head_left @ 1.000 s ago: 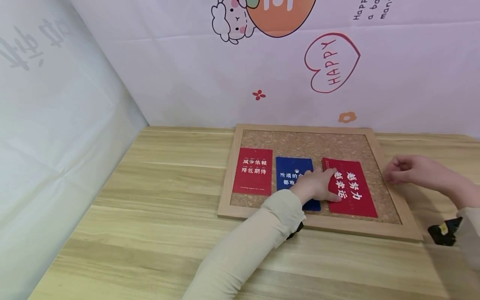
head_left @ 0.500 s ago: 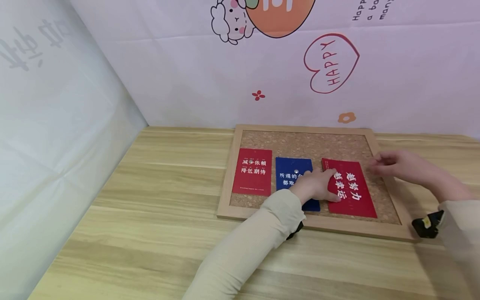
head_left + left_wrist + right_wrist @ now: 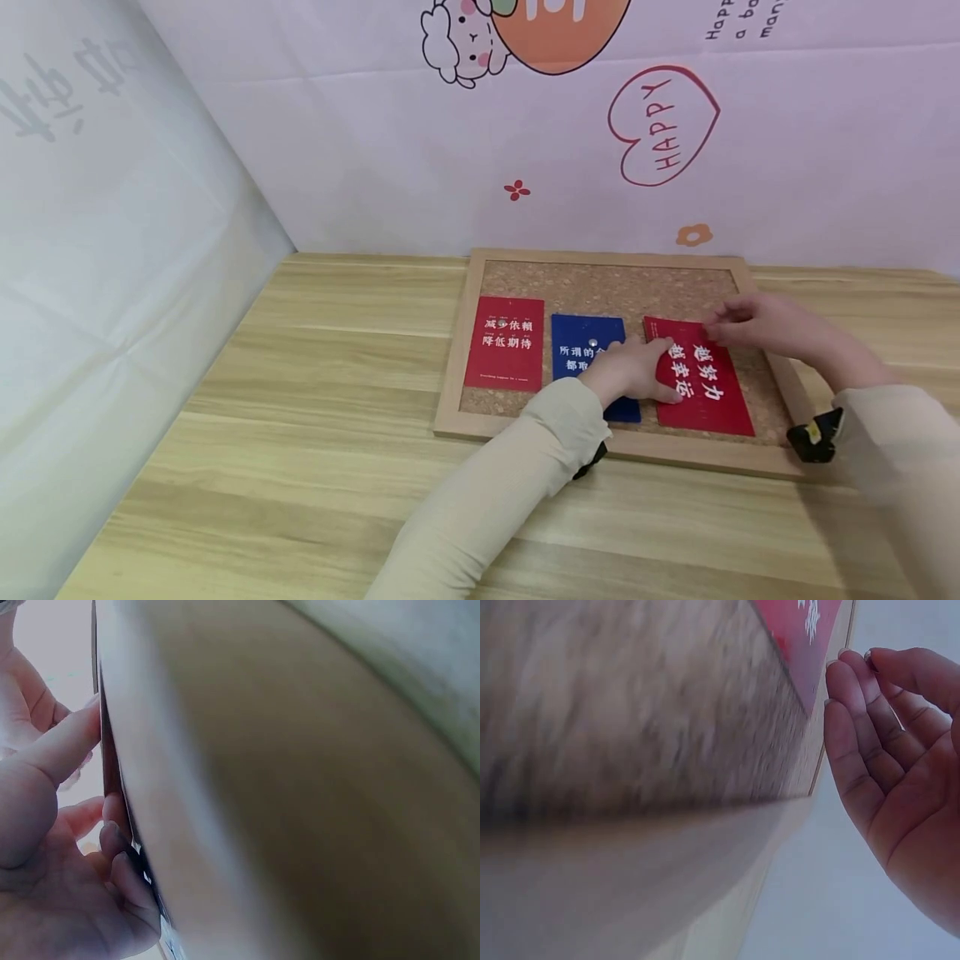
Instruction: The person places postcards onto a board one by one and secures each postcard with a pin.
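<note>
In the head view a framed cork board [image 3: 622, 287] lies on the table, bearing a red card [image 3: 505, 362] at left, a blue card [image 3: 588, 327] in the middle and a tilted red card [image 3: 708, 408] at right. My left hand [image 3: 630, 371] rests across the blue card, thumb and fingers spread on the right card's left edge. Above that card's upper right corner is my right hand [image 3: 757, 321]. The right wrist view shows the right hand's thumb and forefinger tips meeting [image 3: 871, 661] at a tiny dark thing, too small to make out.
Small round silver tacks show on the left red card and the blue card. The wooden table [image 3: 300, 400] extends left and in front. A white printed cloth [image 3: 375, 167] stands behind the board, with another pale cloth [image 3: 135, 250] at left.
My right hand has moved left from beyond the board's right frame to above the right red card. My left hand and the cards have stayed put.
</note>
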### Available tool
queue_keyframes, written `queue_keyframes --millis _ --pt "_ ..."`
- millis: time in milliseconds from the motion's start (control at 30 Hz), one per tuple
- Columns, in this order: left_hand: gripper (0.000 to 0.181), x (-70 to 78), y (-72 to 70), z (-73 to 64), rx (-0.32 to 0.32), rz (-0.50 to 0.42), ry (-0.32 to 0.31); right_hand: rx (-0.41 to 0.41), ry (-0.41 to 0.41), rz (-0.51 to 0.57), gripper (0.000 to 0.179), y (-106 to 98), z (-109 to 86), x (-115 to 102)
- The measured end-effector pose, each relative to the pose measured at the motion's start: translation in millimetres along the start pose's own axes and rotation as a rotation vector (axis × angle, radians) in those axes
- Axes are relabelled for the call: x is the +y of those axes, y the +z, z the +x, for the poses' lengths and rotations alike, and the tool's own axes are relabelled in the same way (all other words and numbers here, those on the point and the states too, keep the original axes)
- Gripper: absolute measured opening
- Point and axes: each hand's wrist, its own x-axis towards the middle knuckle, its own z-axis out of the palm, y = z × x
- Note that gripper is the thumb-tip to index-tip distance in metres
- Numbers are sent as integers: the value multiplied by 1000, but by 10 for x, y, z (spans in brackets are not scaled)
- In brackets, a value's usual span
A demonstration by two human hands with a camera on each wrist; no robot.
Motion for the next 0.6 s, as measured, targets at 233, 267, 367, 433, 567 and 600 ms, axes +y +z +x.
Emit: queue_keyframes --millis 233,267,367,433,567,600 --pt "74 0 -4 5 -8 2 -3 -30 8 47 30 71 87 -105" --pt "74 -2 -5 5 -9 3 -2 -34 7 66 31 82 98 -109" --pt "75 -6 -7 8 -7 6 7 -52 10 133 32 113 129 -119" --pt "75 -8 -8 9 -8 6 9 -62 11 168 33 130 148 -129" --pt "75 -9 -6 12 -8 6 14 -73 23 197 32 162 182 -155" --pt "75 -9 -5 11 -8 6 13 -75 29 198 32 169 189 -161"
